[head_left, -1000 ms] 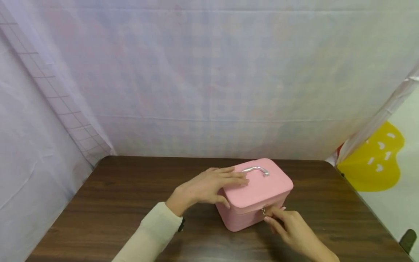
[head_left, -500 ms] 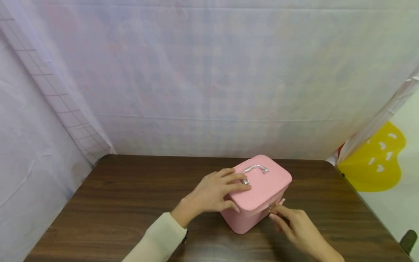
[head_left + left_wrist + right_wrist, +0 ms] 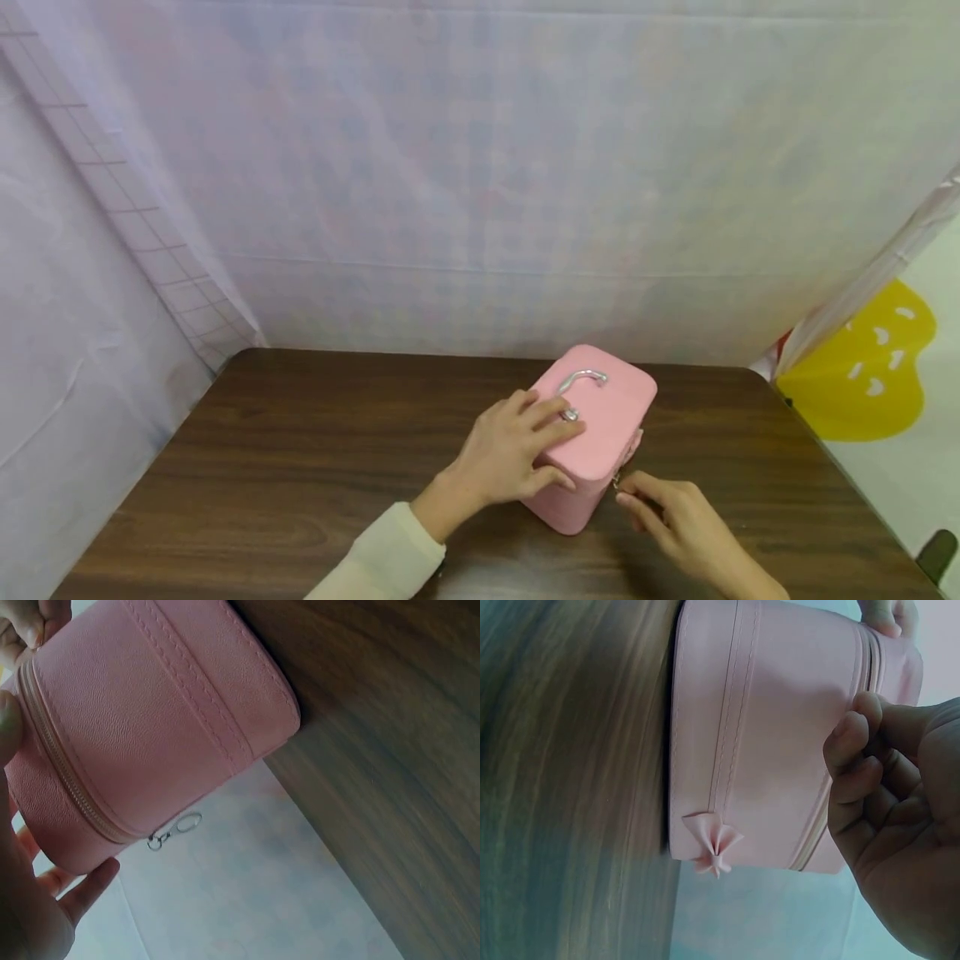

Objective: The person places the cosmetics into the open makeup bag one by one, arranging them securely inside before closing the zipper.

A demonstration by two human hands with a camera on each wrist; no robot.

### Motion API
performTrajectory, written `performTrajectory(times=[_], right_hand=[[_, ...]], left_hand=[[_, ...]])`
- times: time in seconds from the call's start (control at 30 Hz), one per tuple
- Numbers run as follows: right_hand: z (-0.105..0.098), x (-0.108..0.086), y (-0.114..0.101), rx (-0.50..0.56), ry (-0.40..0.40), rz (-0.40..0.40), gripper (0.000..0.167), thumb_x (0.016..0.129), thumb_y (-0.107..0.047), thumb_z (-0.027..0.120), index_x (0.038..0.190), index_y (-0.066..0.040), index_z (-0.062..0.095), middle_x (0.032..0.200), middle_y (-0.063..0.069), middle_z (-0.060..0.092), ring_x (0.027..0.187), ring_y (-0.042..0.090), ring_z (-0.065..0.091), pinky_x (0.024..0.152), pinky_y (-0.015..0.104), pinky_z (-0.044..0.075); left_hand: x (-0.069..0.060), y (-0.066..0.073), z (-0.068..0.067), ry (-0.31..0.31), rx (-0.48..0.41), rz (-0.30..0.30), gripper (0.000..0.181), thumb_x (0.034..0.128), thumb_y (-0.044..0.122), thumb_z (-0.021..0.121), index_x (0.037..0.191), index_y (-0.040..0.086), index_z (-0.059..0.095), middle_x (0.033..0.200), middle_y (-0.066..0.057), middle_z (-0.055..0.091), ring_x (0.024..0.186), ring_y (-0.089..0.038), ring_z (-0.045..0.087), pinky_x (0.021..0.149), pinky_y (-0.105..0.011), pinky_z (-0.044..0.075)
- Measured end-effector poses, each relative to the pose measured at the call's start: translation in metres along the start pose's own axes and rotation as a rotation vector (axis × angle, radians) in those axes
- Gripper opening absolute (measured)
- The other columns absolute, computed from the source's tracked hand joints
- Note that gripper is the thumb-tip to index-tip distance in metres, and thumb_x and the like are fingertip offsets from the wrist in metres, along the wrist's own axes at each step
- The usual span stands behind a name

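Observation:
A pink zippered case point(image 3: 600, 408) with a silver handle point(image 3: 581, 377) on its lid stands upright on the table. My left hand point(image 3: 506, 454) rests on the lid with spread fingers, its thumb against the near side edge. At the zipper seam on the case's front, my right hand point(image 3: 686, 521) pinches a small zipper pull point(image 3: 617, 481), mostly hidden by the fingertips. The left wrist view shows a second zipper pull point(image 3: 180, 826) with a metal ring, dangling from the seam point(image 3: 64, 769). A pink bow point(image 3: 714, 844) decorates the case in the right wrist view.
The dark wooden table point(image 3: 300, 467) has its back edge along a pale hanging curtain point(image 3: 480, 208). To the right, beyond the table edge, a yellow heart-shaped decoration point(image 3: 862, 367) shows on the light surface.
The case has turned counterclockwise on the table, its front now facing further right. My left hand has shifted right with the lid. My right hand has moved slightly right, still pinching the zipper pull.

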State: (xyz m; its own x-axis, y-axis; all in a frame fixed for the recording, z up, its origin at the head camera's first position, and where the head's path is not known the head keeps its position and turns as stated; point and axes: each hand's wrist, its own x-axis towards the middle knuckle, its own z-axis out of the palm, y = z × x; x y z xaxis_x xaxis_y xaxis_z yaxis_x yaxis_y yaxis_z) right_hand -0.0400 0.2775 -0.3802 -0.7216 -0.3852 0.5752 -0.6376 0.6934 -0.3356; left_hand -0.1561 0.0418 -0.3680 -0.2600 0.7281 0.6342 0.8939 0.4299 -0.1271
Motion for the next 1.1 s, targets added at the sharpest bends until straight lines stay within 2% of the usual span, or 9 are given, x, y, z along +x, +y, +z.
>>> performTrajectory(times=[0.13,0.27,0.53,0.7,0.93,1.1], right_hand=[[0.0,-0.001,-0.003,0.025,-0.023,0.011,0.037,0.081,0.01,0.067,0.088,-0.025,0.056,0.063,-0.02,0.048,0.05,-0.01,0.037,0.043,0.007,0.032],[0.0,-0.001,-0.004,0.034,-0.028,0.007,0.037,0.082,0.009,0.067,0.088,-0.025,0.056,0.064,-0.02,0.048,0.051,-0.01,0.038,0.043,0.007,0.032],[-0.001,0.0,-0.004,0.044,-0.039,0.0,0.037,0.082,0.01,0.067,0.087,-0.025,0.056,0.064,-0.02,0.048,0.051,-0.009,0.039,0.043,0.007,0.032],[-0.002,0.0,-0.004,0.057,-0.051,-0.001,0.036,0.082,0.009,0.066,0.087,-0.025,0.056,0.064,-0.02,0.048,0.051,-0.009,0.038,0.043,0.007,0.032],[-0.003,-0.002,-0.002,0.063,-0.059,-0.001,0.036,0.082,0.009,0.066,0.087,-0.025,0.056,0.064,-0.021,0.048,0.051,-0.009,0.039,0.043,0.007,0.032],[-0.004,-0.002,-0.001,0.067,-0.062,-0.007,0.037,0.082,0.01,0.066,0.087,-0.025,0.056,0.064,-0.02,0.049,0.052,-0.009,0.04,0.044,0.007,0.033]], left_hand=[[0.001,0.005,0.002,0.027,0.044,-0.008,0.063,0.0773,0.07,0.058,0.127,0.031,0.061,0.126,0.006,0.055,0.107,-0.024,0.051,0.09,-0.03,0.046],[0.001,0.007,0.002,0.039,0.077,-0.018,0.065,0.0767,0.072,0.057,0.127,0.031,0.061,0.127,0.006,0.054,0.109,-0.025,0.051,0.085,-0.031,0.048],[0.001,0.012,0.004,0.098,0.089,-0.058,0.064,0.0757,0.072,0.058,0.124,0.031,0.064,0.126,0.005,0.056,0.1,-0.022,0.052,0.072,-0.029,0.049],[0.003,0.016,0.006,0.125,0.088,-0.08,0.064,0.0756,0.072,0.058,0.121,0.029,0.065,0.123,0.003,0.057,0.095,-0.021,0.052,0.068,-0.028,0.049],[0.006,0.021,0.009,0.178,0.135,-0.095,0.065,0.0752,0.076,0.053,0.118,0.029,0.065,0.117,0.006,0.057,0.088,-0.019,0.05,0.064,-0.026,0.046],[0.006,0.024,0.009,0.194,0.149,-0.115,0.065,0.0751,0.076,0.053,0.117,0.029,0.066,0.115,0.006,0.057,0.085,-0.017,0.048,0.062,-0.026,0.045]])
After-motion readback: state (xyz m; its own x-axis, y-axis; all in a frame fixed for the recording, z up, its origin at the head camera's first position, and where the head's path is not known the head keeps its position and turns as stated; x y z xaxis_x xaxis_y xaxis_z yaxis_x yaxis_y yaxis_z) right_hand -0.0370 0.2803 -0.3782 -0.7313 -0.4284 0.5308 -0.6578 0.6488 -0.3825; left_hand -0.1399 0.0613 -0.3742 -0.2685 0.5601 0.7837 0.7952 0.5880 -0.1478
